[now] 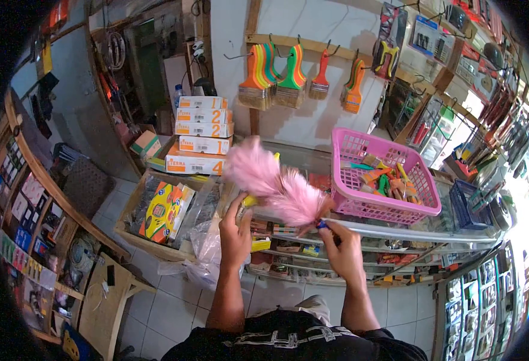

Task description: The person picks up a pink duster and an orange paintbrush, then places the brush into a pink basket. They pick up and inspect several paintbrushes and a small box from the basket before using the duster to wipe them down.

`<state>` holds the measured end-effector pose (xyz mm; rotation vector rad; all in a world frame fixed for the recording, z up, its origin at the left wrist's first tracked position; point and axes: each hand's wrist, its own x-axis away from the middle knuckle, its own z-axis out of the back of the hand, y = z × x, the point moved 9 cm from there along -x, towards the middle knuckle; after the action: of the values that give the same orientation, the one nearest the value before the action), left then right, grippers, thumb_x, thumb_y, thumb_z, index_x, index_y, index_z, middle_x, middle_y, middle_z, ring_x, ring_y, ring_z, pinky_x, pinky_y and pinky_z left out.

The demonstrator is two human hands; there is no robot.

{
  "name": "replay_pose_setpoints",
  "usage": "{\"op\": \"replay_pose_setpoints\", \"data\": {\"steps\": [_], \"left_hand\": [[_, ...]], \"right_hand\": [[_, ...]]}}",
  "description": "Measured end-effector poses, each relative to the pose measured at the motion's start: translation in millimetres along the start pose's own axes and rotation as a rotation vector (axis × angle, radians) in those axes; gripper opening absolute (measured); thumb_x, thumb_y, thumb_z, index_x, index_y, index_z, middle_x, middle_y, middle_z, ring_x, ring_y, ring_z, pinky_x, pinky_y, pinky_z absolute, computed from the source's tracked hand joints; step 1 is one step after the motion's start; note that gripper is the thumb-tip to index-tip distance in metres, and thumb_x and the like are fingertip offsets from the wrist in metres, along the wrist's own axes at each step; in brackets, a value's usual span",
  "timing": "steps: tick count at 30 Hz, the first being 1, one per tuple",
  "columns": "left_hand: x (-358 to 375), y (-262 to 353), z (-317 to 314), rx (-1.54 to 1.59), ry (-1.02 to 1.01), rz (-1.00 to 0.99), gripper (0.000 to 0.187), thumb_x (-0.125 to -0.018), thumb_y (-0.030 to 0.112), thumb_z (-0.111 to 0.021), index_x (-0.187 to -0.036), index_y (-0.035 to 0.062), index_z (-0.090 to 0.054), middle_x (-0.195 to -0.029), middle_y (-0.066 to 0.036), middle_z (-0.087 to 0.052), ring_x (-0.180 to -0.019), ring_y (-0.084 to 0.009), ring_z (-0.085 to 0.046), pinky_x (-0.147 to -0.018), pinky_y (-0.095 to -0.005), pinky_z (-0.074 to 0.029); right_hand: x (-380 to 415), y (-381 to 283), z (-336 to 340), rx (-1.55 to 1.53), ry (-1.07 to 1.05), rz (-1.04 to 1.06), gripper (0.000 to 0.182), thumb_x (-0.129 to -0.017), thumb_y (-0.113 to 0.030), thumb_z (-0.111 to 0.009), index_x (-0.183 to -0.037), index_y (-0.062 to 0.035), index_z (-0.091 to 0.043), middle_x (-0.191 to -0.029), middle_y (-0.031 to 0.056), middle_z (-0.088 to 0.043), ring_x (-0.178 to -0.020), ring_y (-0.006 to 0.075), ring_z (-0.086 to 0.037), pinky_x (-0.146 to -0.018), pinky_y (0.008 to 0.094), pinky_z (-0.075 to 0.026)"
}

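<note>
My right hand (344, 249) is closed around the blue handle end of a pink feather duster (303, 201). The duster's fluffy head reaches up and left across the glass counter, blurred by motion at its far end. Beside the duster, my left hand (235, 234) is raised with its fingers bent around a small yellow object (250, 200). The duster and my fingers partly hide that object, so its kind cannot be made out. Just right of the duster stands a pink plastic basket (385, 209) with several colourful-handled paint brushes (391, 183) in it.
Paint brushes (321, 78) hang from hooks on the wall behind the counter. Stacked Eterna boxes (199, 144) stand at the left, above a wooden crate (156, 243) holding yellow packs. Glass shelves (294, 246) run below the counter. A wooden bench (99, 307) is at lower left.
</note>
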<state>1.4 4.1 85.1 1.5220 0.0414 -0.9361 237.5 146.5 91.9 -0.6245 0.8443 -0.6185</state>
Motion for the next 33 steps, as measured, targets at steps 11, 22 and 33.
{"op": "replay_pose_setpoints", "data": {"steps": [11, 22, 33], "left_hand": [[12, -45, 4, 0.202, 0.039, 0.120, 0.043, -0.101, 0.018, -0.064, -0.138, -0.0040, -0.059, -0.137, -0.021, -0.063, -0.127, -0.0325, -0.061, -0.107, -0.0408, -0.046], [38, -69, -49, 1.531, -0.341, 0.628, 0.043, -0.104, 0.022, -0.058, -0.138, -0.0027, -0.055, -0.114, -0.013, -0.068, -0.083, -0.0219, -0.071, -0.075, -0.0314, -0.061], [62, -47, -77, 2.169, -0.397, 0.866, 0.022, -0.095, 0.022, -0.070, -0.104, 0.0017, -0.067, -0.087, -0.004, -0.067, -0.048, -0.0077, -0.046, -0.040, -0.0165, -0.034]], "right_hand": [[-1, -16, -9, -0.045, -0.109, 0.146, 0.029, -0.098, -0.020, -0.069, -0.116, 0.0023, -0.072, -0.082, 0.0206, -0.070, -0.068, 0.0286, -0.064, -0.070, 0.0379, -0.051], [-12, 3, -26, -0.173, -0.090, -0.189, 0.028, -0.097, -0.018, -0.071, -0.115, 0.0045, -0.072, -0.082, 0.0072, -0.069, -0.075, 0.0100, -0.057, -0.070, 0.0293, -0.049], [-22, 5, -59, -0.238, -0.177, 0.002, 0.028, -0.098, -0.013, -0.070, -0.120, 0.0042, -0.070, -0.103, 0.0219, -0.074, -0.089, 0.0234, -0.070, -0.083, 0.0366, -0.055]]}}
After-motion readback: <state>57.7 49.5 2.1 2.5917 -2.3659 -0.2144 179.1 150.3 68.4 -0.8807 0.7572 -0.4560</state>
